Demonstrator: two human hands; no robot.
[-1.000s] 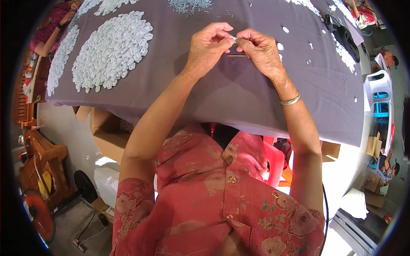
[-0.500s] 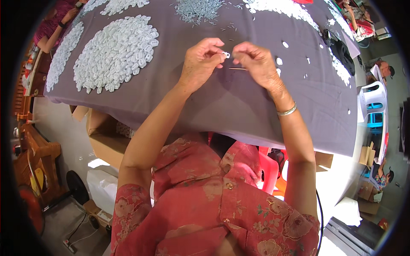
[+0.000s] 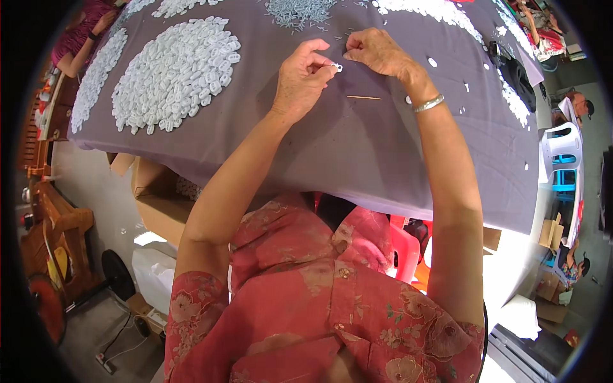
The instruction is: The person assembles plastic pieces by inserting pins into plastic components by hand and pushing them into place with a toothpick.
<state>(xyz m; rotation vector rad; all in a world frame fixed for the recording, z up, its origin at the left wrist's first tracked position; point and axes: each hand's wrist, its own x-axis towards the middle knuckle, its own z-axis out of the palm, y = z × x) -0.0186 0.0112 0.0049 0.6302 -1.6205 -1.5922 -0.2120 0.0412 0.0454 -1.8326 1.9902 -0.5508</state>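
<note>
- left hand (image 3: 300, 80) pinches a small white plastic piece (image 3: 336, 66) at its fingertips, upper centre of frame
- right hand (image 3: 377, 52) curled, fingertips down on the grey-covered counter (image 3: 357, 153); any grasp: cannot tell
- piece looks light, stiff, slippery; best held by its edges

A small piecework workshop with hand assembly. A large desk (image 3: 357, 159) covered in grey cloth carries round heaps of small white plastic parts (image 3: 175, 73) toward its far left corner. Open cardboard boxes (image 3: 156, 204) sit under its near edge, plastic chairs (image 3: 562, 159) stand off its right edge, and other people sit around it.
</note>
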